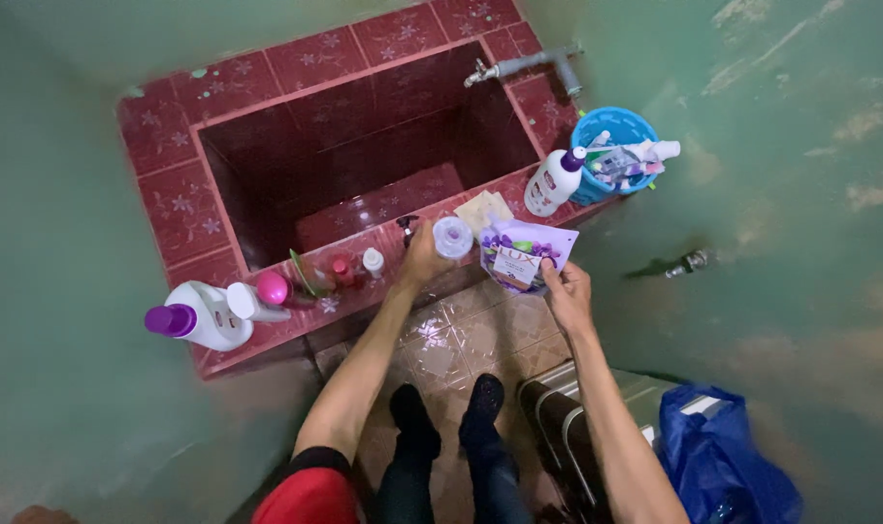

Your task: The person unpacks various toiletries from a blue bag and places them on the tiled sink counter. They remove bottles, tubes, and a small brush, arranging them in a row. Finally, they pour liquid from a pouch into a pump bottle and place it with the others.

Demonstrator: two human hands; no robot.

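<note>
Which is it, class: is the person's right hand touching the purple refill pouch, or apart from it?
Touching. The head view shows the right hand with its fingers laid over the lower right edge of the purple refill pouch, no gap between them.

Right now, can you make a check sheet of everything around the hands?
Surface: red tiled ledge around a sunken basin.
Job's things: clear bottle; purple pouch.
Clutter: white jug, pink ball, white bottle, blue basket.
Grips: left hand holds the clear bottle; right hand holds the pouch.
Cables: nothing seen.
Surroundings: green walls, tap, blue bag.
</note>
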